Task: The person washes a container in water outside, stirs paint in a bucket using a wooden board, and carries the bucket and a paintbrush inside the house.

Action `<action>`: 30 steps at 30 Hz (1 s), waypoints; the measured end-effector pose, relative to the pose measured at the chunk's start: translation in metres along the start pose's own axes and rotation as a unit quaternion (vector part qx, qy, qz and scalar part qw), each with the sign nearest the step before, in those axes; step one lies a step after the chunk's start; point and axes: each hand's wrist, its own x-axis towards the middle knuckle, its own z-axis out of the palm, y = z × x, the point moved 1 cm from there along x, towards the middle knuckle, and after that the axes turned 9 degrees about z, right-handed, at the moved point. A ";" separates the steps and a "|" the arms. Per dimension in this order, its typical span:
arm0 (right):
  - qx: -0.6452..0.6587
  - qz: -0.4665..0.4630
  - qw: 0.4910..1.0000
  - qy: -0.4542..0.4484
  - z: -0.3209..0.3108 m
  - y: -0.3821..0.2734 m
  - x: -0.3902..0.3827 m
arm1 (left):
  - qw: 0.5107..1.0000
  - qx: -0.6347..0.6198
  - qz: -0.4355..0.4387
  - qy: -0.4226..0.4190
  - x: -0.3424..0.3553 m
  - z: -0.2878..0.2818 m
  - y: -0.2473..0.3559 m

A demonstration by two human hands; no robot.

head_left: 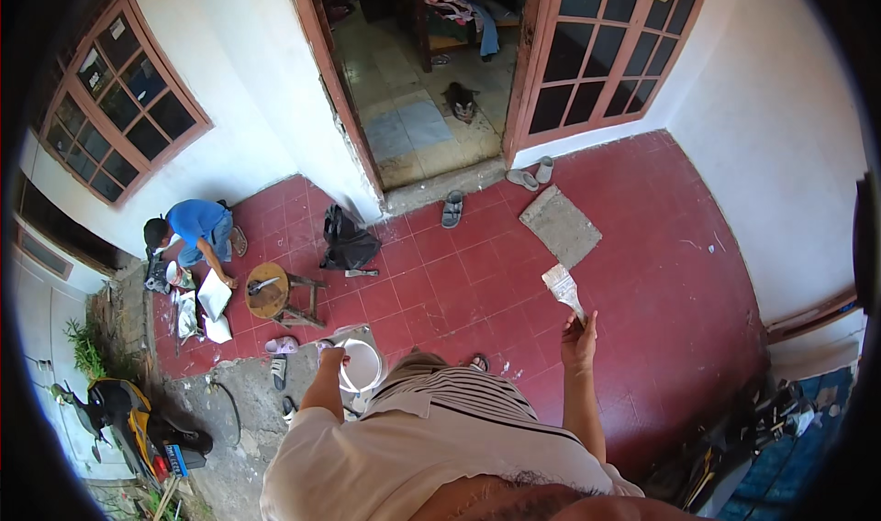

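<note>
In my right hand (579,341) is a wide paintbrush (563,288), its handle gripped and its pale, paint-smeared bristles pointing away from me. My left hand (332,355) is closed at the rim of a white bucket (363,369), which hangs beside my waist. What the bucket holds cannot be made out clearly. Below the brush spreads the red tiled floor (633,273), and a grey doormat (561,227) lies just beyond the bristles.
At the left a person in a blue shirt (195,227) crouches by white sheets. A wooden stool (266,289) with a tool on top and a black bag (347,241) stand nearby. Sandals (451,209) lie before the open doorway; motorcycles (128,429) are at both lower sides.
</note>
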 end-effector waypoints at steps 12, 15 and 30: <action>-0.027 0.062 0.997 0.029 0.086 -0.041 0.198 | 0.957 0.270 0.009 0.107 0.023 0.070 0.049; -0.052 0.076 0.996 0.011 0.127 -0.041 0.256 | 0.958 0.278 -0.003 0.076 0.057 0.088 0.081; -0.100 0.110 0.986 -0.077 0.375 -0.044 0.511 | 0.932 0.284 0.208 -0.082 0.260 0.259 0.350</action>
